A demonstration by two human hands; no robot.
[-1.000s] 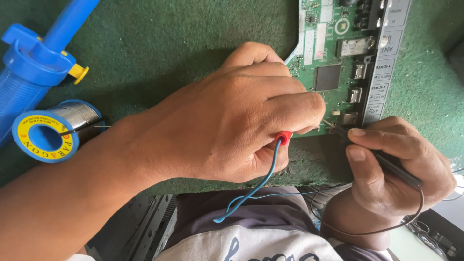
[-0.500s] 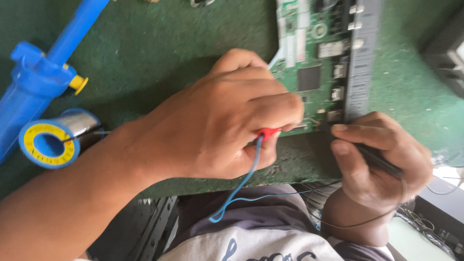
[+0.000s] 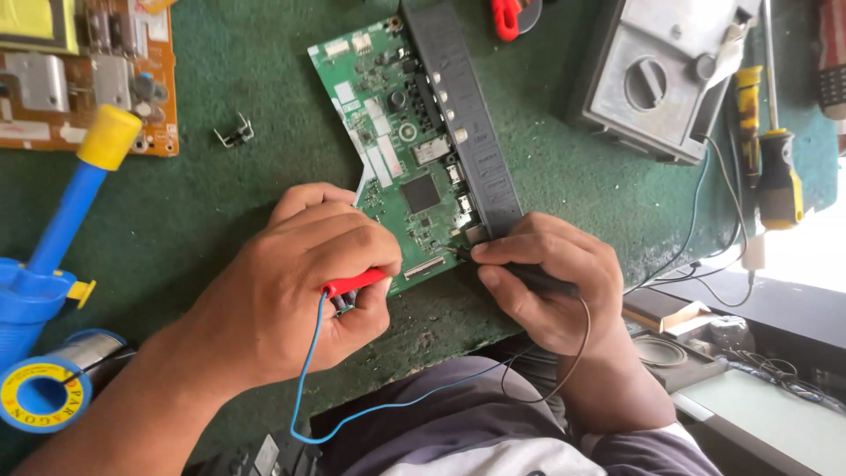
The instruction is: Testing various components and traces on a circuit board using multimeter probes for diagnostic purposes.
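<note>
The left hand has its fingers closed tight on a red probe, low like a pencil, likely to keep it steady. The right hand pinches a black probe the same way. Both tips touch the green board, flat on the bench just past the fingers. Two probes, one green board, one blue wire.

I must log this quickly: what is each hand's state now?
Left hand: closed, holding red probe.
Right hand: closed, holding black probe on green circuit board.
</note>
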